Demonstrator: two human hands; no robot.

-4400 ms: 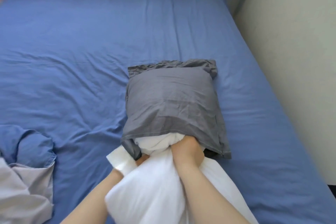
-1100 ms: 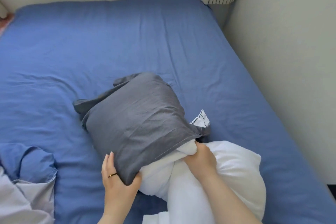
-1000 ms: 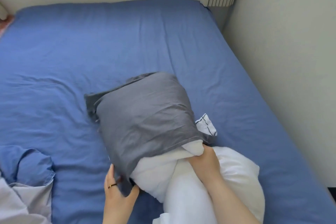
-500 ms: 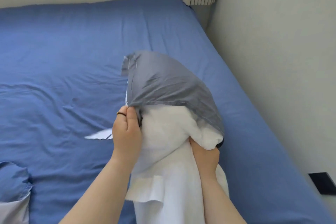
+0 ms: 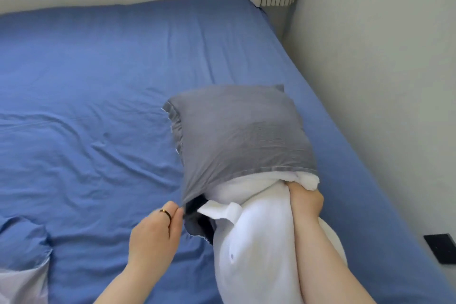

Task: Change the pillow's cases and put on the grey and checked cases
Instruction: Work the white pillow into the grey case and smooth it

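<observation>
I read no text, label, brand, number or sign. Grey case [image 5: 241,131], white pillow [image 5: 259,242], blue bed sheet [image 5: 98,81]: plain cloth. Black thing [image 5: 441,248] on floor: too small to tell.

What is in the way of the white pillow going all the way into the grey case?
Nothing separate. The left hand pinches the open edge of the grey case, the right hand grips the white pillow at the mouth; only the pillow's own bunched flap sticks out there.
</observation>
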